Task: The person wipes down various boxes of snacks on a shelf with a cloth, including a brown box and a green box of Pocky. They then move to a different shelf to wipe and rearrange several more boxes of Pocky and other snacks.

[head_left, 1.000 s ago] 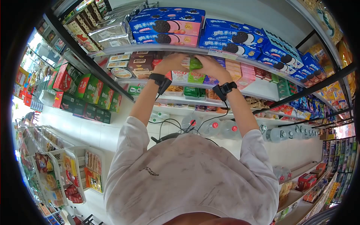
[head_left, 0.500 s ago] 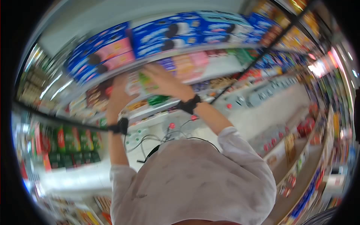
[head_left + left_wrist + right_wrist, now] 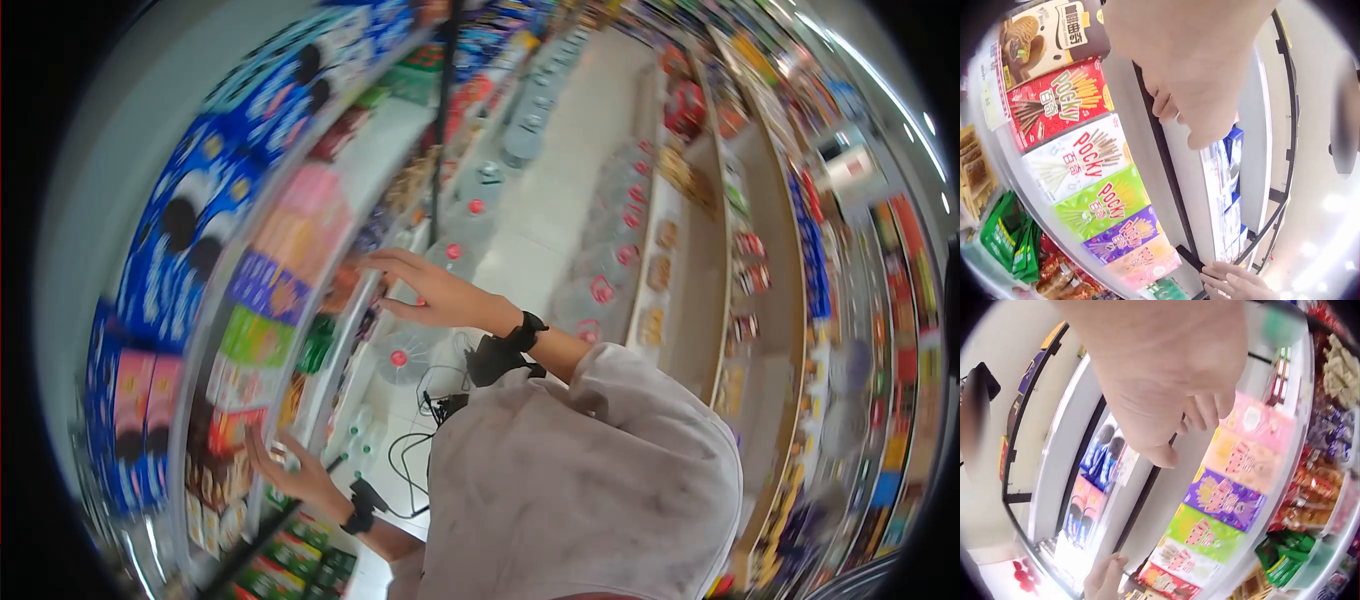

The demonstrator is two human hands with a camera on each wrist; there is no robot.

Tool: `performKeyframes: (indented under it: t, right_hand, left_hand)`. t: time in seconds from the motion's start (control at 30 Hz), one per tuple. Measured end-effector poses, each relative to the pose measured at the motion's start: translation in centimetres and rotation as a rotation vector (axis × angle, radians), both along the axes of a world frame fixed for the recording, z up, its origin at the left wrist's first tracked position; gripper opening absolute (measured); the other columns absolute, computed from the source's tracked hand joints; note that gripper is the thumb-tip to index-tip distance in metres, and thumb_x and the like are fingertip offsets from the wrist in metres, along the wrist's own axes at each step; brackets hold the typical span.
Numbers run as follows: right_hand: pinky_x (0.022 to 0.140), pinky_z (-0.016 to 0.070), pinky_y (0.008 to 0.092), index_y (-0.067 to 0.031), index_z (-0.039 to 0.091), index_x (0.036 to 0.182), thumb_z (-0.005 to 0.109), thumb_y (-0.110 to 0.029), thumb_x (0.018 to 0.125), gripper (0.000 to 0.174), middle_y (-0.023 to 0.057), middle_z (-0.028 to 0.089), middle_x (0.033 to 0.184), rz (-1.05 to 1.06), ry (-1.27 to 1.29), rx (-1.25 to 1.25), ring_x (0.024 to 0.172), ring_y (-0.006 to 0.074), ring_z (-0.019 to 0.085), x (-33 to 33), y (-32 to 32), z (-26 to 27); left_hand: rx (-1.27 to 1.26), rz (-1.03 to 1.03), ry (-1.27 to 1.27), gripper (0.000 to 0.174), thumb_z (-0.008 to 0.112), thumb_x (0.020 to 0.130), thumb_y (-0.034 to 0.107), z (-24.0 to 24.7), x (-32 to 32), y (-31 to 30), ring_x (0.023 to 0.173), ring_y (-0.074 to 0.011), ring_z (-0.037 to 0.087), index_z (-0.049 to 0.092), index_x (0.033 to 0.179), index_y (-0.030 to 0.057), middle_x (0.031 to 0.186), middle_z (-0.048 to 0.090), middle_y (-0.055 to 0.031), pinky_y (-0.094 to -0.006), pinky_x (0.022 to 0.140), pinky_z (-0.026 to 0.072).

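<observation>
My left hand is held out before the shelf near the red Pocky box, with its fingers extended and nothing in them. The right hand, also holding nothing, hovers farther along the shelf with thumb and fingers apart. Several Pocky boxes stand side by side in a row, among them a white box, a green box, a purple box, a peach box and a pink box. A brown cookie box sits beside the red one.
Blue Oreo boxes fill the shelf above. Green snack packets lie in a bin below the Pocky row. Large clear bottles stand on the floor along the shelf. Across the aisle runs another stocked shelf.
The head view has swung right, so the shelf now runs up the left side. Both hands have come away from the Pocky boxes and moved apart.
</observation>
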State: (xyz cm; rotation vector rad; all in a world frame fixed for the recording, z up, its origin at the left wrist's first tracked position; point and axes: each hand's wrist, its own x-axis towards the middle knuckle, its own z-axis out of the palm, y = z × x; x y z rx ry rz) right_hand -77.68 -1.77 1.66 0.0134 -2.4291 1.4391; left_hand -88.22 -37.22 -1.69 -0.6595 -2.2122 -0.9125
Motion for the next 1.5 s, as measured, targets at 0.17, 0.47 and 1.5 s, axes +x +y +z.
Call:
performKeyframes:
  t: [0.17,0.47,1.5]
  right_hand:
    - [0.113,0.0440,0.0439,-0.0011,0.046,0.147,0.067,-0.015,0.098,0.055,0.0190,0.051,0.145,-0.379,0.143,0.136,0.133,0.0378,0.053,7.4,4.3,0.4]
    - [0.109,0.0466,0.0420,0.0001,0.049,0.144,0.071,-0.016,0.096,0.055,0.0213,0.056,0.138,-0.849,0.236,0.188,0.129,0.0394,0.056,24.0,14.4,0.6]
    - [0.094,0.0590,0.0410,0.0002,0.066,0.133,0.073,-0.019,0.097,0.041,0.0159,0.073,0.127,-2.107,0.282,0.098,0.109,0.0294,0.072,76.5,27.2,-16.4]
  left_hand:
    - [0.042,-0.058,-0.040,0.027,0.066,0.102,0.006,0.9,1.0,4.6,0.111,-0.0297,0.070,0.066,0.129,-0.0014,0.126,0.072,-0.0145,-0.0425,0.098,0.0549]
    - [-0.006,-0.345,-0.028,0.022,0.070,0.100,0.003,3.2,4.8,20.2,0.099,-0.0306,0.069,0.069,0.120,-0.0068,0.109,0.073,-0.0168,-0.0427,0.094,0.0547]
    - [-0.274,-0.837,-0.067,0.028,0.071,0.089,0.002,7.6,17.7,46.4,0.097,-0.0351,0.064,0.069,0.116,0.0016,0.102,0.067,-0.0145,-0.0451,0.087,0.0511]
